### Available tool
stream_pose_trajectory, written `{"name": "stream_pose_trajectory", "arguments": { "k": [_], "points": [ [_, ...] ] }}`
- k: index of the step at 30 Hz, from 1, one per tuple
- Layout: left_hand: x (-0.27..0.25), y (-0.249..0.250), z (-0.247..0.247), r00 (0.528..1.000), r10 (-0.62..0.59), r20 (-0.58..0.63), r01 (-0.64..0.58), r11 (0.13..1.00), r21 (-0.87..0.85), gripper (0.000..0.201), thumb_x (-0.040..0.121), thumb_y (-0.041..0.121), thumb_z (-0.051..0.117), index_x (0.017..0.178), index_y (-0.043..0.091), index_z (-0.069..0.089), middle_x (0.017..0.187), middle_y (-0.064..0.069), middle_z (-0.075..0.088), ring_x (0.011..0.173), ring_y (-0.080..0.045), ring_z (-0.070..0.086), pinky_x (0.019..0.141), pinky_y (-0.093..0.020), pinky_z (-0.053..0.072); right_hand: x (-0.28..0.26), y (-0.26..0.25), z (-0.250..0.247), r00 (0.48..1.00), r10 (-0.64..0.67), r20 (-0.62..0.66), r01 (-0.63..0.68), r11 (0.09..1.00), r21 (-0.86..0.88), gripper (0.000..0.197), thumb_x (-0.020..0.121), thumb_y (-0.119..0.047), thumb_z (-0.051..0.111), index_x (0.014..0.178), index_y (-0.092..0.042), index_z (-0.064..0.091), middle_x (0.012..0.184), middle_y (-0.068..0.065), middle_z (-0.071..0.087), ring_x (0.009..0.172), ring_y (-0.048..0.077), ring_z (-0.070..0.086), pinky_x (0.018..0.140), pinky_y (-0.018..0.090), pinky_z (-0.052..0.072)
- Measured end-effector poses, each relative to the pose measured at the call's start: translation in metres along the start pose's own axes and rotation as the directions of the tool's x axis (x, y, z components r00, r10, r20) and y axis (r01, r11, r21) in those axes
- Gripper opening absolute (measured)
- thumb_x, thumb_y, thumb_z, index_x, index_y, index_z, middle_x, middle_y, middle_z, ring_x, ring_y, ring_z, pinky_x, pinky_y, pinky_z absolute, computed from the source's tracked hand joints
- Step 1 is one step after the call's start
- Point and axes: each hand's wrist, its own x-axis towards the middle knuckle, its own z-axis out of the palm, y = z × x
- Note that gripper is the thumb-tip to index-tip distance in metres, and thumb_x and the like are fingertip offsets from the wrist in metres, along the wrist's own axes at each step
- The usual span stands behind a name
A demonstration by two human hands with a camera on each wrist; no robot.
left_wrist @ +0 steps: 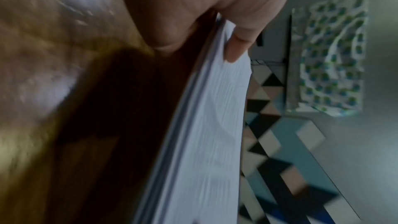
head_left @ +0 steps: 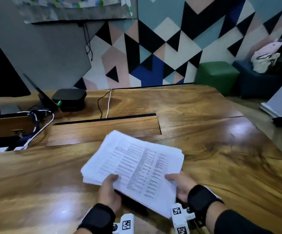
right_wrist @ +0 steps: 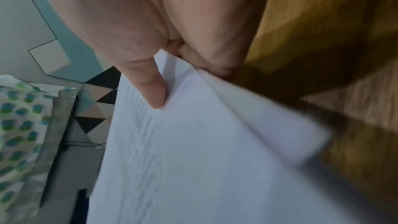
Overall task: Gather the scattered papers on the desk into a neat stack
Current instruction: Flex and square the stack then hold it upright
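Squaring a gathered sheaf: both hands hold the papers (head_left: 133, 164) above the desk (head_left: 212, 149), its far end tipped toward 11 o'clock. The left hand (head_left: 109, 191) pinches the near-left edge, thumb (left_wrist: 239, 40) on top and the fingers curled beneath; the right hand (head_left: 181, 184) grips the near-right corner likewise, thumb (right_wrist: 150, 84) pressing the top sheet. Edges fan unevenly at 3 o'clock — advisable practice is to loosen both grips slightly, stand the sheaf on edge and tap it against the desk until flush.
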Motion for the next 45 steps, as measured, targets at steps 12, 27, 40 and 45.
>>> {"name": "stream_pose_trajectory", "arguments": {
  "k": [12,27,40,45],
  "points": [
    [0.039,0.041,-0.056,0.998,-0.056,0.037,0.021,0.781,0.624,0.021,0.088,0.011,0.061,0.103,-0.003,0.066,0.093,-0.022,0.076,0.069,-0.031,0.069,0.065,-0.035,0.052,0.000,-0.005,-0.035,0.971,-0.188,-0.148,0.110,0.900,-0.422,0.023,0.083,0.010,0.059,0.085,-0.009,0.072,0.087,0.013,0.077,0.077,0.029,0.070,0.072,0.038,0.056],
    [0.014,0.036,-0.019,0.737,0.670,0.084,-0.643,0.658,0.391,0.028,0.083,-0.012,0.062,0.095,0.013,0.063,0.088,-0.006,0.066,0.067,0.006,0.063,0.064,-0.008,0.051,-0.026,-0.028,-0.001,0.604,-0.763,-0.230,0.661,0.641,-0.390,0.029,0.080,0.017,0.059,0.079,-0.012,0.065,0.057,-0.020,0.069,0.056,-0.012,0.060,0.058,0.003,0.046],
    [0.006,0.036,-0.024,0.681,0.716,0.151,-0.714,0.605,0.351,0.036,0.085,-0.017,0.057,0.087,0.018,0.064,0.086,0.000,0.068,0.065,0.009,0.065,0.063,-0.008,0.053,-0.048,-0.060,0.001,0.390,-0.919,0.065,0.808,0.307,-0.503,0.051,0.082,0.006,0.066,0.108,-0.037,0.059,0.097,0.003,0.064,0.087,0.003,0.060,0.079,0.011,0.048],
    [0.006,0.038,-0.023,0.674,0.721,0.159,-0.723,0.601,0.341,0.033,0.085,-0.016,0.058,0.091,0.015,0.065,0.087,-0.002,0.069,0.066,0.009,0.066,0.064,-0.009,0.053,-0.046,-0.066,-0.002,0.419,-0.908,0.018,0.757,0.339,-0.559,0.023,0.085,0.000,0.066,0.089,-0.023,0.067,0.081,-0.006,0.066,0.071,-0.006,0.060,0.069,0.004,0.044]
  ]
}}
